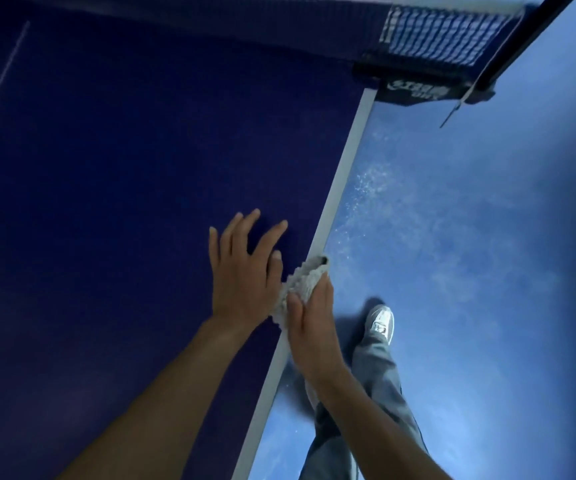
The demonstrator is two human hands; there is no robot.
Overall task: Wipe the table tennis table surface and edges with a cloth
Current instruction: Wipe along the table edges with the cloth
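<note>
Cloth point(304, 281) lengthwise along table edge point(346, 166)

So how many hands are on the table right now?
2. The left hand lies flat on the blue surface beside the cloth; the right hand holds the cloth against the white side edge.

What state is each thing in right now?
cloth: bunched, over the side edge of the table.
right hand: grips the cloth there.
left hand: flat on the table, fingers spread.
net: up, clamped at the table side.
</note>
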